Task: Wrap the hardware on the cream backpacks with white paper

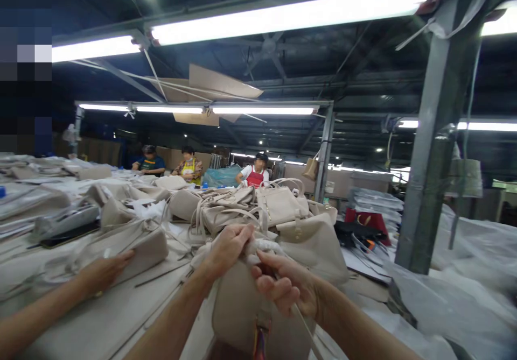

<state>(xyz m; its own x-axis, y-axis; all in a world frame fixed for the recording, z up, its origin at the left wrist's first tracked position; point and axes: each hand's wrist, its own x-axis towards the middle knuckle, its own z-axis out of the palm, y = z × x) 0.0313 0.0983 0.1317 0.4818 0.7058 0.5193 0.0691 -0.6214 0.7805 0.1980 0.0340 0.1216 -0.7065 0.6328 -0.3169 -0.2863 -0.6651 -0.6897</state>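
Observation:
A beige handbag (234,301) stands upright in front of me, with a metal clasp (262,330) low on its front. Crumpled white wrapping (269,246) bunches along its top. My left hand (228,249) is closed at that top edge, its fingers pinching the white wrapping. Just right of it, my right hand (286,284) curls shut round a thin pale strap (305,325), which trails down over the bag's right side. Exactly what lies between the fingertips is partly hidden.
A co-worker's hand (105,271) rests on another beige bag (149,247) at the left. More beige bags (278,204) pile up ahead. Clear plastic sheeting (452,295) and a steel post (428,150) stand at the right. Several people sit beyond.

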